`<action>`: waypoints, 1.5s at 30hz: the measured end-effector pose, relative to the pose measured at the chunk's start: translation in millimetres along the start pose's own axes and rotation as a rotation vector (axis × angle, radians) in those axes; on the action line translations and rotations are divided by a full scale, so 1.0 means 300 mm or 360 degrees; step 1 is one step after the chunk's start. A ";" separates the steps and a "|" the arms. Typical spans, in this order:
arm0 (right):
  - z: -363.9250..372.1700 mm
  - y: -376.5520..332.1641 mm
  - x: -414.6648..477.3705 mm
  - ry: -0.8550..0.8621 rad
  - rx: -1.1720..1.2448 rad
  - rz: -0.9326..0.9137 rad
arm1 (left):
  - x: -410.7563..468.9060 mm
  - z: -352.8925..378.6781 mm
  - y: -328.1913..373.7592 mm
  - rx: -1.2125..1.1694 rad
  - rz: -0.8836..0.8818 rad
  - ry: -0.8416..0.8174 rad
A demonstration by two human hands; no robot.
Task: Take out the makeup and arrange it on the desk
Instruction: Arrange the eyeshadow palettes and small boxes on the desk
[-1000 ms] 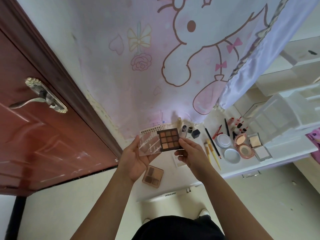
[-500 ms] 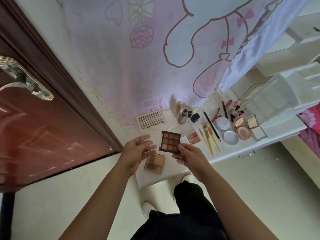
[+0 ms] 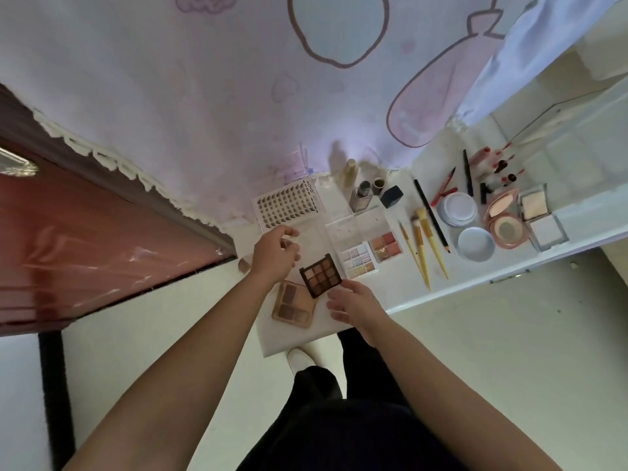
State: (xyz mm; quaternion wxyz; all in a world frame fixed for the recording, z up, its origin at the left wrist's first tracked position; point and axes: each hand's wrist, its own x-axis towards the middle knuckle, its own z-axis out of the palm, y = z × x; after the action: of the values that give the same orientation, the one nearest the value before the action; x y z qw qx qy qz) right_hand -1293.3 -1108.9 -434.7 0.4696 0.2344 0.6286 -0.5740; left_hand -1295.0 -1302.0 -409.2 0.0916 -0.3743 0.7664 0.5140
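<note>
A dark nine-pan palette (image 3: 321,275) lay on the white desk (image 3: 475,280). The right hand (image 3: 353,305) touched its near corner, fingers spread; the left hand (image 3: 275,254) hovered just left of it, loosely curled. A tan palette (image 3: 294,305) lay just nearer than the dark one, and brushes (image 3: 424,246) lay to its right.

The white desk (image 3: 401,302) carries eyeshadow palettes (image 3: 295,304), brushes (image 3: 423,246), compacts (image 3: 506,226) and a lash tray (image 3: 289,206).

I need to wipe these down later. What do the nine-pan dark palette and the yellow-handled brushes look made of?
The nine-pan palette: likely hard plastic, dark brown and matte, holding powdery brown pans. The brushes: handles look like smooth painted wood or plastic, plain pale yellow tapering to points; I can't tell which. Bristles look soft and pale.
</note>
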 end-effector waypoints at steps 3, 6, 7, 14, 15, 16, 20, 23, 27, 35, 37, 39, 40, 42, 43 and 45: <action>0.000 0.011 0.031 0.0037 0.0253 0.0042 | 0.055 0.025 -0.023 0.0081 -0.0060 0.0039; 0.005 0.015 0.038 0.0054 0.0429 0.0069 | 0.084 0.049 -0.038 0.0184 -0.0073 0.0080; 0.006 0.017 0.038 0.0062 0.0438 0.0069 | 0.090 0.057 -0.041 0.0216 -0.0068 0.0097; 0.008 0.036 0.039 0.0136 0.0166 0.0016 | 0.092 0.106 -0.054 0.0333 -0.0043 0.0264; 0.011 0.033 0.033 0.0157 0.0186 0.0021 | 0.083 0.102 -0.055 0.0333 -0.0029 0.0278; 0.013 0.034 0.028 0.0193 0.0211 0.0034 | 0.068 0.092 -0.055 0.0320 -0.0014 0.0299; 0.018 0.040 -0.003 0.0346 -0.0366 -0.0120 | -0.042 0.019 -0.083 0.0283 0.0061 0.0501; 0.046 0.056 -0.019 0.0261 -0.0995 -0.0360 | -0.170 -0.020 -0.129 0.0139 -0.0036 0.0656; 0.097 0.097 -0.027 0.0231 -0.1284 -0.0529 | -0.312 -0.013 -0.241 -0.0086 -0.0447 0.0634; 0.129 0.147 -0.046 0.0241 -0.1029 -0.0558 | -0.321 -0.004 -0.355 -0.0756 -0.0716 0.0124; 0.118 0.157 -0.045 0.0187 -0.0904 -0.0490 | -0.325 -0.004 -0.359 -0.0817 -0.0712 0.0005; 0.112 0.167 -0.050 0.0085 -0.0832 -0.0443 | -0.332 0.004 -0.369 -0.0869 -0.0685 -0.0062; 0.110 0.173 -0.054 0.0029 -0.0819 -0.0441 | -0.337 0.007 -0.369 -0.0892 -0.0674 -0.0066; 0.102 0.176 -0.065 -0.0059 -0.0872 -0.0477 | -0.352 0.002 -0.353 -0.0902 -0.0644 -0.0059; 0.095 0.173 -0.073 -0.0083 -0.0958 -0.0520 | -0.358 -0.007 -0.344 -0.0900 -0.0625 -0.0069; 0.077 0.156 -0.100 -0.0106 -0.1208 -0.0655 | -0.378 -0.039 -0.307 -0.0880 -0.0567 -0.0128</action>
State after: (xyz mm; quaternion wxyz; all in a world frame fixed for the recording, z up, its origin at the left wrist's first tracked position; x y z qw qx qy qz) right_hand -1233.3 -1112.6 -430.2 0.4182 -0.1037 0.8132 -0.3912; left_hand -1151.0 -1275.4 -410.4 0.1053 -0.4925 0.5161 0.6928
